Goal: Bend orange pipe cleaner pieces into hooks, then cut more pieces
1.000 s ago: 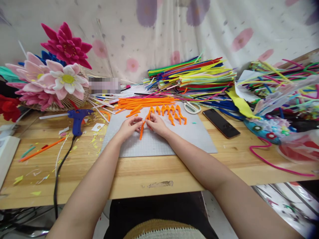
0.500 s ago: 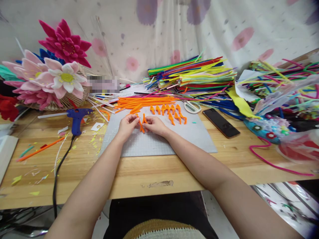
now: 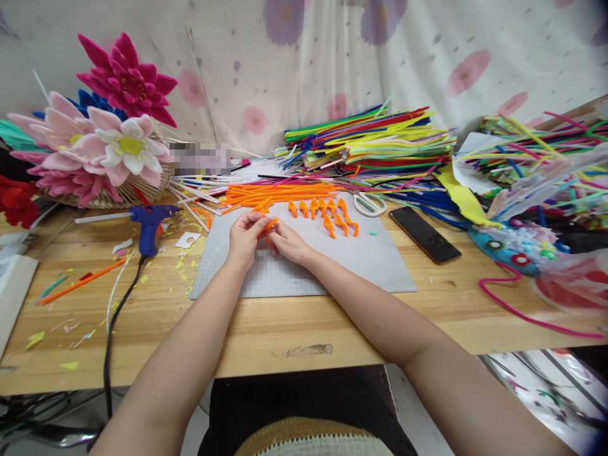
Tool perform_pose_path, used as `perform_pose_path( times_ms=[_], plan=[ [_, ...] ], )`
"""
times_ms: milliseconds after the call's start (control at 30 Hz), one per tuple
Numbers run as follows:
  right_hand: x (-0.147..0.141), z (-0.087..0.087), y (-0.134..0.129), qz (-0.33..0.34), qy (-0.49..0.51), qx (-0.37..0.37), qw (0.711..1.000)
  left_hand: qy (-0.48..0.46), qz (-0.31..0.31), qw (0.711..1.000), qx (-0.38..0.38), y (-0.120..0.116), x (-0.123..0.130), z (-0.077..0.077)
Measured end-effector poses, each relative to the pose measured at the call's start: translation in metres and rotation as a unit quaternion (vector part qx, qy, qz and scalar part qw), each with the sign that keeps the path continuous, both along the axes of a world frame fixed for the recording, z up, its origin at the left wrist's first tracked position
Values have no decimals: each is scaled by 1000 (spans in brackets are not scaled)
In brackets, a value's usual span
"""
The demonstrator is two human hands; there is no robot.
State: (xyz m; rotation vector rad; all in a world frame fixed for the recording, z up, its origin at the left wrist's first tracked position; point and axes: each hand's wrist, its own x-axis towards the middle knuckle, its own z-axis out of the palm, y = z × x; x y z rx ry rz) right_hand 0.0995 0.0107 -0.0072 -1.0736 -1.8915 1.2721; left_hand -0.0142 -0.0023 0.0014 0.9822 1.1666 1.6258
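An orange fuzzy stem piece (image 3: pixel 268 225) is pinched between my two hands over the grey cutting mat (image 3: pixel 304 275). My left hand (image 3: pixel 247 235) grips it from the left, and my right hand (image 3: pixel 287 243) holds it from the right with bent fingers. The piece looks folded, though fingers hide part of it. Several shaped orange pieces (image 3: pixel 329 225) lie in rows at the mat's upper right. Behind my hands, straight orange stems (image 3: pixel 280 192) are piled along the mat's far edge.
White-handled scissors (image 3: pixel 369 204) and a black phone (image 3: pixel 425 234) lie to the right. A blue glue gun (image 3: pixel 148 229) with a black cord rests left. Fabric flowers (image 3: pixel 128 145) and bundled colourful stems (image 3: pixel 365 142) stand at the back.
The orange piece between my hands has gone from spread, crossing strands to a more compact, folded shape. My fingers have closed in around it. The whole view has shifted slightly.
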Motion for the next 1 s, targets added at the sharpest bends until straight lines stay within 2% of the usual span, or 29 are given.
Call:
perform_pose_path(
  times_ms=[100,200,467,567,667,800,1000],
  plan=[
    [-7,-5,1,-7,67,-32,997,-45,-3,999,7,2,0,0],
    [-6,-9,4,-6,103,-3,995,-90,-26,995,18,2,0,0],
    [2,-4,1,11,41,9,999,-166,-19,986,31,3,-6,2],
    [2,-2,-1,-14,71,12,997,-148,-30,988,21,1,-2,2],
    [4,-1,-1,-50,99,14,994,-92,-32,995,29,-1,1,-1],
    [8,-1,2,-68,85,-1,994,-53,-27,998,36,0,-1,-5],
    [8,-2,6,-52,40,35,997,-56,-163,984,-51,1,-7,-5]
  ],
)
